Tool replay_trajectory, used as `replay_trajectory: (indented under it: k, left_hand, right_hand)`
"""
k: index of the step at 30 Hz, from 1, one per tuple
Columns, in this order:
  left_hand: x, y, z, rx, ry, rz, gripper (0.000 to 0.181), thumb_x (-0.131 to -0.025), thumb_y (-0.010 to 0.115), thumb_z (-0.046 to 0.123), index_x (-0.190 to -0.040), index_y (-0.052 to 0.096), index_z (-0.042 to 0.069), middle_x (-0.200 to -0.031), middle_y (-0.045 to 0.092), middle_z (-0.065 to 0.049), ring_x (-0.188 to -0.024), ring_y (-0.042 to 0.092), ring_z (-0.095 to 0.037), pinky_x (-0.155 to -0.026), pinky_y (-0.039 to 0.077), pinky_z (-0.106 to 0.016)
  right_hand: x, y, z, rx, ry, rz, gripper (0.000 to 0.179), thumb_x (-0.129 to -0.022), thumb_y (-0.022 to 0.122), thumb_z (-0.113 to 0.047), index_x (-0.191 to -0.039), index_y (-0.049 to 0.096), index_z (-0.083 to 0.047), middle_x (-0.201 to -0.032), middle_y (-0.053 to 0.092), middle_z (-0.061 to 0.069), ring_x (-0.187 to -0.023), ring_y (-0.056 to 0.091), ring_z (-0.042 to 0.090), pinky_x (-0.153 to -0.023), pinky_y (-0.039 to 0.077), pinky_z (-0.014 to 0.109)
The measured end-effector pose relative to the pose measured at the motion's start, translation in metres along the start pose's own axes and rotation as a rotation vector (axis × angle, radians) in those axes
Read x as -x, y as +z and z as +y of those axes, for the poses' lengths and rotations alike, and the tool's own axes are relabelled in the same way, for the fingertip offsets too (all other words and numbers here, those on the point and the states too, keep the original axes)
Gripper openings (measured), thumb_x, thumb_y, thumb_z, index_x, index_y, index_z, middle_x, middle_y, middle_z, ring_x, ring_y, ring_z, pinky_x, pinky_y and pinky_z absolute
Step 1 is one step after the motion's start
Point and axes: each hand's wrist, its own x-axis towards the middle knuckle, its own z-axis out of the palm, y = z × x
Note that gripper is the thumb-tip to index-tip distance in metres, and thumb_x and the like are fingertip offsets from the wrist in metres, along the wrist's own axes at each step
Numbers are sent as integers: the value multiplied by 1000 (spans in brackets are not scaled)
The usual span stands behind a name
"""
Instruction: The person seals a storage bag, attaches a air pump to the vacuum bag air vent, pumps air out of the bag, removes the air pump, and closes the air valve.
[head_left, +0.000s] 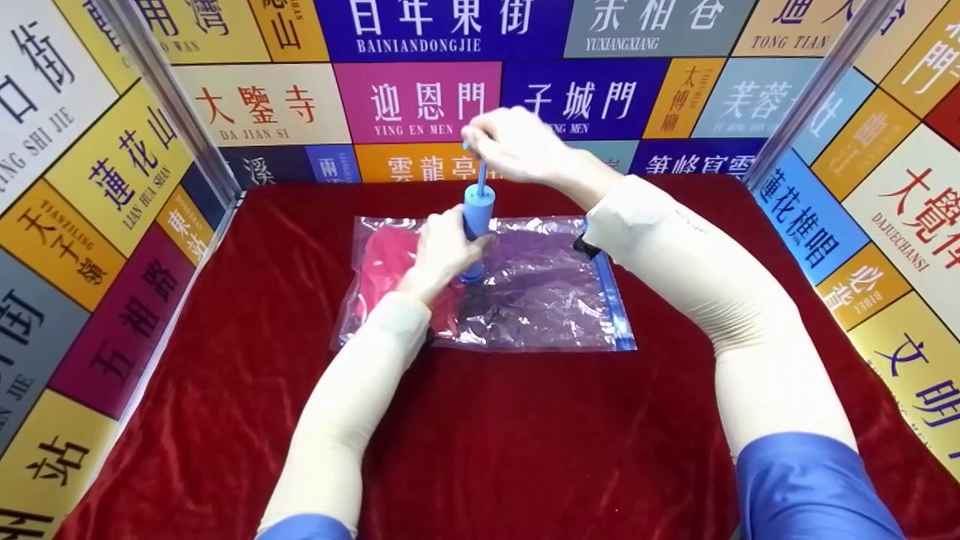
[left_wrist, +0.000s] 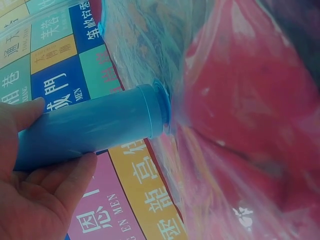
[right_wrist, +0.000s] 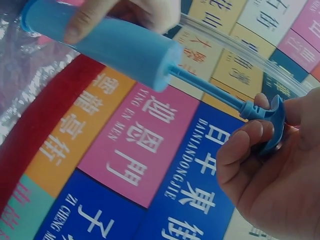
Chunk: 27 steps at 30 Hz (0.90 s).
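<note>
A blue hand pump (head_left: 478, 214) stands upright on a clear plastic storage bag (head_left: 540, 300), its base against the bag's valve. My left hand (head_left: 442, 251) grips the pump's barrel, fingers and thumb wrapped round it. Above, my right hand (head_left: 517, 146) holds the pump's handle (right_wrist: 275, 125), fingers curled about it, with the plunger rod (right_wrist: 207, 90) pulled well out of the barrel. Inside the bag lie a pink-red cloth (head_left: 386, 270) on the left and a dark, purplish item (head_left: 532, 274) on the right. Wrinkles run across the bag's film.
Dark red velvet cloth (head_left: 525, 435) covers the table. Panels printed with coloured place-name blocks (head_left: 420, 97) stand behind and on both sides, with metal posts (head_left: 180, 112) at the corners. A blue zip strip (head_left: 615, 300) edges the bag's right side.
</note>
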Motion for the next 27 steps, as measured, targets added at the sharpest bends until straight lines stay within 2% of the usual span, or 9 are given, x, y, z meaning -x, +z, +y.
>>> replay_trajectory:
  k: [3, 7, 9, 15, 21, 24, 27]
  left_hand:
    - [0, 0, 0, 11, -1, 0, 47, -93, 92, 35, -128, 75, 9, -115, 85, -14, -105, 82, -35, -100, 68, -49]
    - [0, 0, 0, 4, 2, 8, 47, -93, 92, 35, -126, 75, 8, -113, 85, -15, -104, 82, -36, -99, 68, -50]
    - [0, 0, 0, -2, 0, 9, 47, -93, 91, 36, -127, 74, 9, -114, 85, -15, -104, 82, -36, -99, 68, -50]
    - [-1, 0, -1, -3, -10, -2, 47, -94, 90, 35, -130, 73, 9, -116, 84, -14, -106, 81, -35, -99, 68, -49]
    - [-2, -2, -2, -32, 8, 13, 48, -93, 90, 38, -127, 74, 8, -111, 83, -15, -104, 80, -37, -97, 67, -51]
    - [-1, -2, 1, -32, 2, 3, 48, -93, 90, 38, -128, 73, 8, -113, 83, -15, -105, 80, -37, -99, 67, -51]
    - [2, -3, 2, -38, -5, 1, 49, -93, 90, 40, -129, 74, 9, -115, 84, -14, -107, 81, -36, -100, 67, -50]
  right_hand:
    - [0, 10, 4, 14, -17, -8, 42, -118, 43, -32, -98, 71, -9, -96, 71, 9, -91, 63, 25, -93, 53, 42]
    - [0, 20, 9, 14, -18, -16, 41, -117, 43, -33, -96, 70, -9, -93, 70, 9, -90, 63, 27, -88, 52, 42]
    - [1, 25, 12, 13, -15, -18, 43, -116, 43, -33, -99, 73, -7, -94, 71, 10, -90, 63, 28, -87, 52, 42]
    - [2, 42, 21, 1, -15, -31, 42, -117, 47, -35, -113, 78, -7, -108, 79, 13, -102, 72, 31, -97, 59, 48]
    - [4, 57, 26, -77, -25, 41, 42, -118, 48, -36, -105, 78, -10, -101, 79, 10, -99, 73, 30, -89, 56, 45]
    - [4, 56, 26, -116, -2, 56, 44, -119, 48, -38, -104, 78, -9, -100, 79, 10, -95, 70, 27, -89, 54, 40]
    - [4, 39, 21, -185, 73, 37, 44, -119, 48, -42, -104, 77, -13, -103, 78, 6, -95, 68, 21, -93, 55, 36]
